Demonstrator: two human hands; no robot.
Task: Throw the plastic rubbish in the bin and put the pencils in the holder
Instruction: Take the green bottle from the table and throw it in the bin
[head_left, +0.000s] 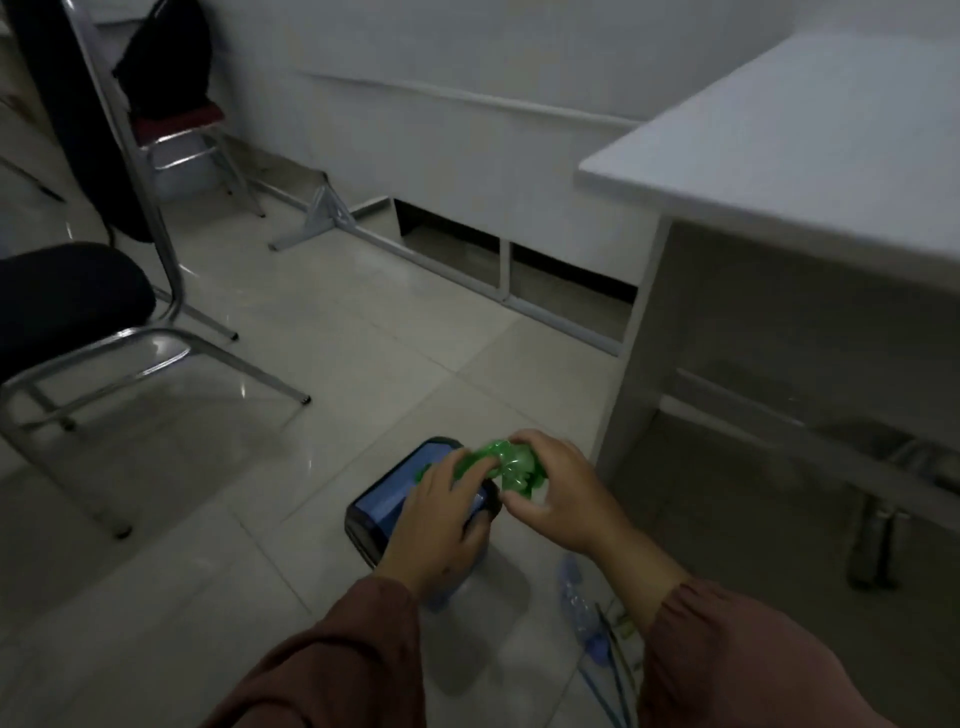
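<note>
A crumpled green plastic bottle (511, 465) is held over a small dark bin with a blue liner (387, 501) that stands on the tiled floor. My left hand (441, 525) grips the bottle's left end, its palm covering part of the bin's opening. My right hand (558, 491) is closed on the bottle's right end. On the floor to the right of my right sleeve lie a clear crushed plastic bottle (576, 605) and several thin pencils (613, 670), partly hidden by the sleeve. No pencil holder is in view.
A white desk (810, 171) stands at the right, with its leg beside the bin. A black-seated metal chair (78, 306) is at the left. Further back stands another chair with a black bag (166, 57). A white low partition (467, 156) runs across the back.
</note>
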